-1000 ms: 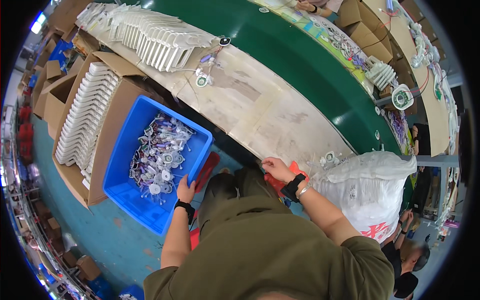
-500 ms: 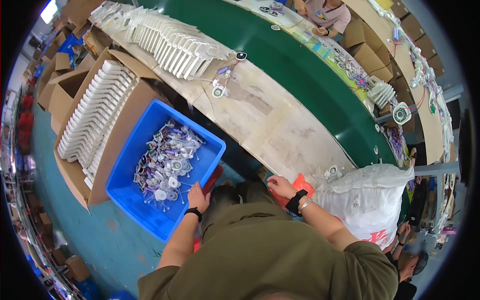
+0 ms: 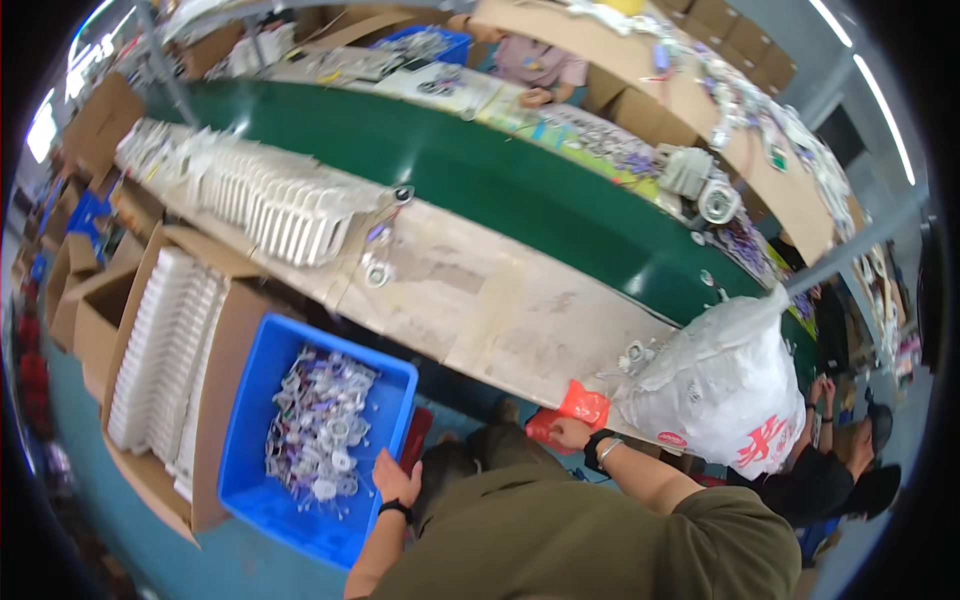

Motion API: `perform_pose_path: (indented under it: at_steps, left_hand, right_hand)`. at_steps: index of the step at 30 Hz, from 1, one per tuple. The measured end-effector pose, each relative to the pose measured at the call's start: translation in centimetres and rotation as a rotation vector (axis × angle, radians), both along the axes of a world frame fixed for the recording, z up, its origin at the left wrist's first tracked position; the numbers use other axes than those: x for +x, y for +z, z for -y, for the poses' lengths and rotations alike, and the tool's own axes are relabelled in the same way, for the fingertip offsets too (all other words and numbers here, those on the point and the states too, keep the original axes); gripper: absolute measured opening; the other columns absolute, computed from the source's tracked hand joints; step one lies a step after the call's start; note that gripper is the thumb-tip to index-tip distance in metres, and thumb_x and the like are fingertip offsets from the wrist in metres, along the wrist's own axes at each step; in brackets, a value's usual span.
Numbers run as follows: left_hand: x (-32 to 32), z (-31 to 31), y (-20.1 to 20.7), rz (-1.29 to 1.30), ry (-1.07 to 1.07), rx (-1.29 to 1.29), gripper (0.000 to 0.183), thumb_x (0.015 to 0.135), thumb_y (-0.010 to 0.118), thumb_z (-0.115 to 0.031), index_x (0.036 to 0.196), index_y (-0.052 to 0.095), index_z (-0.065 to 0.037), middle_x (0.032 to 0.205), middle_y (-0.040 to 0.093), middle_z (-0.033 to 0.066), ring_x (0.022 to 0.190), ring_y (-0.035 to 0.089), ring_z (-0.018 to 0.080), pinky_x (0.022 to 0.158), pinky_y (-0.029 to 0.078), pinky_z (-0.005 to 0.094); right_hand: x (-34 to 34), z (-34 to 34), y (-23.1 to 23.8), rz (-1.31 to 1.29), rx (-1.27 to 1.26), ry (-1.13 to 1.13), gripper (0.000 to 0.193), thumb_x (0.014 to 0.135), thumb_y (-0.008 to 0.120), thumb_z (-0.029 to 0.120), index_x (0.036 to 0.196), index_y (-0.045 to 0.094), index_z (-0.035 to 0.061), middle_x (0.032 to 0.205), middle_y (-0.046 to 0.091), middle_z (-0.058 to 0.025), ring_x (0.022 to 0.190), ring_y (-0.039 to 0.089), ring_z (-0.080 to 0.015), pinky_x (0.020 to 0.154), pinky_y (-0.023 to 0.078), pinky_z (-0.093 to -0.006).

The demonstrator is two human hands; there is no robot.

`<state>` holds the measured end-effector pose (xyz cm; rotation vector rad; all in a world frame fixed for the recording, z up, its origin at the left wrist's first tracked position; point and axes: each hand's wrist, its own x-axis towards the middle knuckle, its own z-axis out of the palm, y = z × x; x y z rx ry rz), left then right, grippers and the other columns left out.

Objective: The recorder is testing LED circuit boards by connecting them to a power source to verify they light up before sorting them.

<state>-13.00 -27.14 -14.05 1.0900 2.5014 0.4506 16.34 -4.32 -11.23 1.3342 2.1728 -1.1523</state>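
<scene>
My left hand (image 3: 397, 480) rests at the near right rim of a blue plastic bin (image 3: 255, 450), its fingers stretched out and the thumb apart. In the bin lies a heap of small parts (image 3: 320, 425), white, purple and clear, with thin wires among them. At the front edge of the bench, my right hand (image 3: 572, 433) is closed on a red plastic bag (image 3: 585, 402), which shows above and to the left of its fingers. The fingertips are partly hidden.
A large white plastic sack (image 3: 700, 385) stands right on the wooden bench (image 3: 500, 290). White plastic frames (image 3: 285, 205) stand in a row at its left. A carton (image 3: 230, 400) of white parts adjoins the bin. Beyond the green conveyor belt (image 3: 450, 150) sits a person (image 3: 535, 65).
The view has tilted up and turned, showing more of the far side. My right hand has moved onto the red bag. The left hand stays near the bin's rim.
</scene>
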Motion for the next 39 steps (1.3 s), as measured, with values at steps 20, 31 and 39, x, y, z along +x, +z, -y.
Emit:
perform_pose_path:
  at_steps: [20, 31, 39]
  left_hand:
    - [5.0, 0.9, -2.6, -0.417, 0.253, 0.136, 0.045, 0.074, 0.054, -0.02, 0.107, 0.04, 0.008, 0.1, 0.048, 0.0242, 0.098, 0.044, 0.0371, 0.085, 0.033, 0.0408]
    - [18.6, -6.8, -3.8, 0.51, -0.3, 0.165, 0.03, 0.077, 0.054, -0.019, 0.095, 0.051, 0.005, 0.075, 0.058, 0.0099, 0.067, 0.055, 0.0134, 0.061, 0.044, 0.0253]
    - [20.6, -11.9, -1.5, 0.592, -0.53, 0.019, 0.027, 0.077, 0.054, -0.018, 0.094, 0.053, 0.003, 0.082, 0.059, 0.0118, 0.075, 0.057, 0.0177, 0.068, 0.044, 0.027]
  right_hand:
    - [14.6, 1.5, 5.3, -0.471, 0.128, -0.218, 0.026, 0.076, 0.051, 0.023, 0.092, 0.053, 0.0034, 0.082, 0.058, -0.0133, 0.075, 0.055, -0.0256, 0.066, 0.043, -0.0331]
    - [29.0, 9.4, 6.4, -0.188, -0.038, -0.475, 0.032, 0.077, 0.051, 0.026, 0.099, 0.051, 0.0029, 0.093, 0.057, -0.0146, 0.088, 0.053, -0.0298, 0.075, 0.042, -0.0383]
    - [29.8, 11.4, 2.8, -0.213, -0.008, -0.625, 0.032, 0.076, 0.051, 0.024, 0.1, 0.051, 0.0027, 0.092, 0.056, -0.0164, 0.087, 0.052, -0.0315, 0.076, 0.041, -0.0392]
